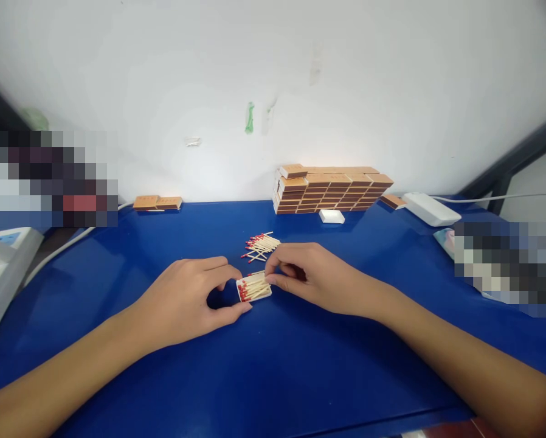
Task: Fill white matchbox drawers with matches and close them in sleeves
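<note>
Match tray (pixel 253 287) between both hands, about full. Left hand (pixel 188 304) pinches its near end; right hand (pixel 307 275) fingertips closed on matches at its far end. Small loose pile (pixel 260 246) left just beyond.

Match tray (pixel 253 287) between hands; loose matches (pixel 260 246) behind it; matchbox stack (pixel 330 190) farther back.

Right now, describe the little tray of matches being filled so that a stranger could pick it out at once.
Start at the blue table and go to its middle, where the left hand and right hand meet. Pinched between their fingertips lies a small white matchbox tray, its red-tipped matches lined up. Unlike the loose pile of matches just behind it, these sit inside a tray, and unlike the stacked brown boxes by the wall, it is open.
</note>
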Tool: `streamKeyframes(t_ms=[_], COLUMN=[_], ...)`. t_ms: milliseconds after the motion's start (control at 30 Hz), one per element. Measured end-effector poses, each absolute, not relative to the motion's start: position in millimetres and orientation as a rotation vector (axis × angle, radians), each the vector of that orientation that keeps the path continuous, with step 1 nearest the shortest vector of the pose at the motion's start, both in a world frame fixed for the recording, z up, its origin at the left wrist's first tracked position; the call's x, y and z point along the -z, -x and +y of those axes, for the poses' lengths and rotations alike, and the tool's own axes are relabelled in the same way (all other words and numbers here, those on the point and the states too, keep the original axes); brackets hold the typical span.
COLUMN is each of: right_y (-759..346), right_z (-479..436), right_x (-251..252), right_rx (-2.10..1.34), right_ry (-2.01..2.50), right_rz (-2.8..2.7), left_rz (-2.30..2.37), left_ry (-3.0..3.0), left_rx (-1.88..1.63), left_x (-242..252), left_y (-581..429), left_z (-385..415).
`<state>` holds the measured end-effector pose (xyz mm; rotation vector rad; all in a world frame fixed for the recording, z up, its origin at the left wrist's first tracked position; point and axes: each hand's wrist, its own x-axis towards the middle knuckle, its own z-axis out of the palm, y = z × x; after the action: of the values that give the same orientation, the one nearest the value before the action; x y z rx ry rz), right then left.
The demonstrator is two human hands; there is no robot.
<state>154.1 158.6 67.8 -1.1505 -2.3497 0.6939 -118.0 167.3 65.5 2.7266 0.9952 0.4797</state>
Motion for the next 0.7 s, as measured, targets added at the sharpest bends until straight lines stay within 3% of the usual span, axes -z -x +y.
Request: streamKeyframes(t_ms=[367,700], right_y=[-149.6,-152.4], right_z=[157.4,172.9], right_x=[-60.9,-47.0], right_rx=[-0.777,-0.595], right_ry=[1.139,1.196], right_rz=[-2.284,-2.296], left_rz=[0.983,0.931], left_ry=[-2.717,-2.709], left_rx=[-0.483,-0.417], left_x=[-65.2,-64.3], left_y=[116.8,117.7], left_z=[167.7,166.2])
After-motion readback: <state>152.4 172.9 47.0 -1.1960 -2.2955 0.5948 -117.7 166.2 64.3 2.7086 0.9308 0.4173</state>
